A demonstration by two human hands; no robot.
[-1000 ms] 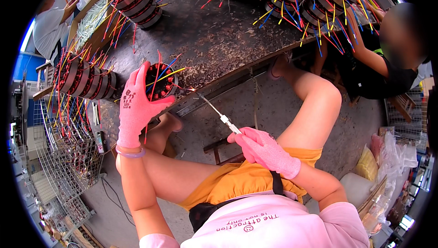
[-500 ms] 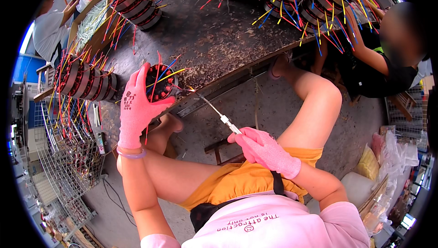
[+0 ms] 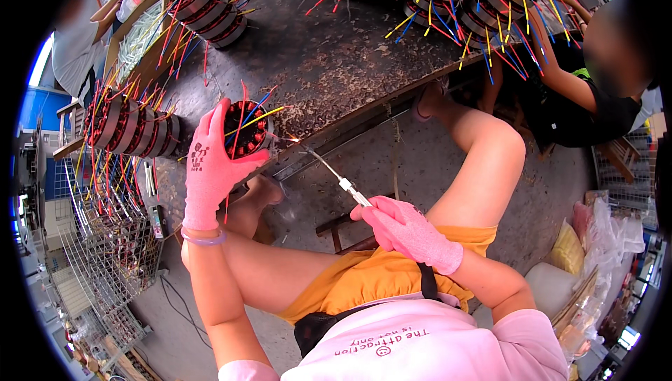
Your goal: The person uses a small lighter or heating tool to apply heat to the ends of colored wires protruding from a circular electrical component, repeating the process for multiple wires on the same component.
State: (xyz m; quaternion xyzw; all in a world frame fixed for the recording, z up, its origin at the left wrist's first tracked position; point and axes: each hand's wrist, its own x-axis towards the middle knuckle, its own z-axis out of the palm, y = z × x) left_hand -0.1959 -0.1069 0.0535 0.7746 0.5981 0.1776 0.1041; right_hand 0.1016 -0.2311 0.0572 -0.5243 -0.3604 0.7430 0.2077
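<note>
My left hand, in a pink glove, is wrapped round the side of a motor stator at the table's near edge, its thumb along the front. Red, blue and yellow wires stick out of the stator's red-wound core. My right hand, also gloved in pink, holds a slim torch with a white grip and a thin metal stem. The stem points up and left at a short lead on the stator's right side. A small orange glow shows between the stem's tip and that lead.
A stack of wired stators lies left of my left hand; another stands behind it. More stators crowd the back right, where a co-worker sits. A wooden box of pale sleeves stands back left, above a wire rack.
Both hands keep their hold and barely move. The glow at the lead looks more orange and the lead darker. The co-worker at the right has shifted slightly.
</note>
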